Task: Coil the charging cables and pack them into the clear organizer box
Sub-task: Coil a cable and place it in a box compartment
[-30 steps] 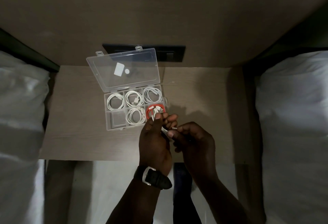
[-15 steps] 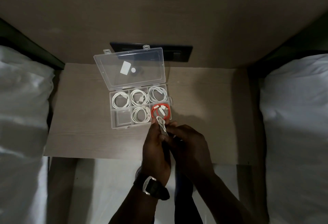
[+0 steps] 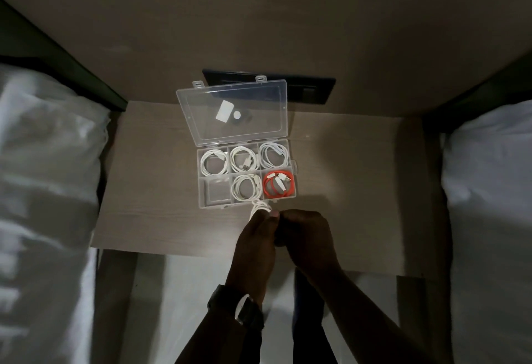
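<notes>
A clear organizer box lies open on the wooden nightstand, its lid tilted back. Several compartments hold coiled white cables. The front right one holds a coiled red cable, and the front left compartment has no cable in it. Just in front of the box, my left hand and my right hand are pressed together around a white cable. Only a small loop of it shows above my fingers; the rest is hidden in my hands.
White pillows flank the nightstand on the left and right. A black wall panel sits behind the lid. A dark watch is on my left wrist. White bedding lies below the nightstand's front edge.
My hands have drawn closer together and closed around the white cable, which is now bunched tighter. The view has shifted, so the box sits further right in frame.
</notes>
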`<state>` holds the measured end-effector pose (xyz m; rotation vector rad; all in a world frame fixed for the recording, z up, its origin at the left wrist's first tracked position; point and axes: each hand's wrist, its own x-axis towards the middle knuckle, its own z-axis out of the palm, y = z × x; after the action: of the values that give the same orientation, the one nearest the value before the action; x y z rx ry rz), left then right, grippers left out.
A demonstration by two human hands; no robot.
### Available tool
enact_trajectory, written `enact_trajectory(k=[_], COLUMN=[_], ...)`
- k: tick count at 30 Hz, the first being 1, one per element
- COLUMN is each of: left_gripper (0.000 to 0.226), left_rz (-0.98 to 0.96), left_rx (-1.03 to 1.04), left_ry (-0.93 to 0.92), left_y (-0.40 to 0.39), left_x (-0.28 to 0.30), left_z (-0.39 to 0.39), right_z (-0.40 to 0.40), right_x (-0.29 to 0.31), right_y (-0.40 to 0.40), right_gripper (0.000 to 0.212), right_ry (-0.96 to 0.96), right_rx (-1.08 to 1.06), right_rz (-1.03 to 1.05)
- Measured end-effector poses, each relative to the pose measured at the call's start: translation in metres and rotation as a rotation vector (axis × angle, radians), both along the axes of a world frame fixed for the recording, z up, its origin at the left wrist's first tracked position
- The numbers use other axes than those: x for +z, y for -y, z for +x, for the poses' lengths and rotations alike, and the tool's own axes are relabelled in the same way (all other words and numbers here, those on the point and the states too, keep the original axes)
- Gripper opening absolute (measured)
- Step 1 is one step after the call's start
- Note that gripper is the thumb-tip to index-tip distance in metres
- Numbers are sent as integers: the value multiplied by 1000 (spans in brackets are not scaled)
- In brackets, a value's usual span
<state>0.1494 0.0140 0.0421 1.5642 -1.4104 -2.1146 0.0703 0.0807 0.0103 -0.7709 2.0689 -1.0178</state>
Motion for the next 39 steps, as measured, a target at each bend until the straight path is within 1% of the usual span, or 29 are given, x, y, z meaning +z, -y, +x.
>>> enact_trajectory(k=[1, 3, 6, 8, 10, 12, 14, 15, 16, 17, 19, 20, 21, 23, 26, 28, 31, 34, 39], left_gripper=[25, 21, 18, 20, 18, 17, 19, 22, 27, 31, 35, 35, 36, 39, 47, 52, 52, 48, 35], left_rz=[-24, -32, 56, 39, -74, -263, -447, -494, -498, -448, -307, -300, -341, -456, -697, -819, -865, -881, -811], left_rx=[-6, -13, -8, -14, -91, -240, -338, -366, -380, -345, -150, -60, -5, 40, 19, -26, -118, -218, -101], left_ry=[6, 14, 8, 38, 76, 105, 138, 141, 129, 95, 41, 35, 49, 111, 223, 252, 287, 326, 276], left_y=[3, 7, 12, 16, 18, 19, 23, 27, 31, 35, 42, 47, 54, 68, 93, 109, 127, 134, 135], left_x=[0, 0, 1, 0, -1, -3, -5, -5, -5, -4, -4, -5, -8, -19, -45, -62, -86, -107, -117], left_z=[3, 7, 11, 14, 18, 25, 35, 42, 49, 57, 72, 80, 87, 96, 94, 87, 78, 78, 75], right_z=[4, 8, 10, 10, 9, 11, 14, 15, 16, 14, 7, 2, 0, 5, 18, 23, 26, 30, 29], right_x=[0, -3, -5, -8, -10, -12, -15, -15, -16, -17, -20, -21, -22, -24, -30, -35, -44, -56, -68], right_y=[3, 8, 17, 23, 27, 30, 35, 38, 43, 46, 54, 60, 68, 90, 125, 142, 153, 152, 145], right_gripper=[10, 9, 12, 15, 17, 21, 24, 26, 28, 26, 16, 14, 14, 17, 16, 17, 18, 19, 21], right_ry=[2, -78, -183, -161, -82, -54, -23, -11, -17, -44, -120, -143, -151, -151, -264, -354, -473, -521, -571], right_rx=[34, 93, 113, 98, 44, -11, -39, -48, -67, -97, -153, -141, -91, 21, 134, 191, 292, 388, 426], right_rz=[-9, 7, 83, 75, 19, -23, -38, -29, -13, 2, 41, 71, 96, 111, 137, 168, 189, 221, 265])
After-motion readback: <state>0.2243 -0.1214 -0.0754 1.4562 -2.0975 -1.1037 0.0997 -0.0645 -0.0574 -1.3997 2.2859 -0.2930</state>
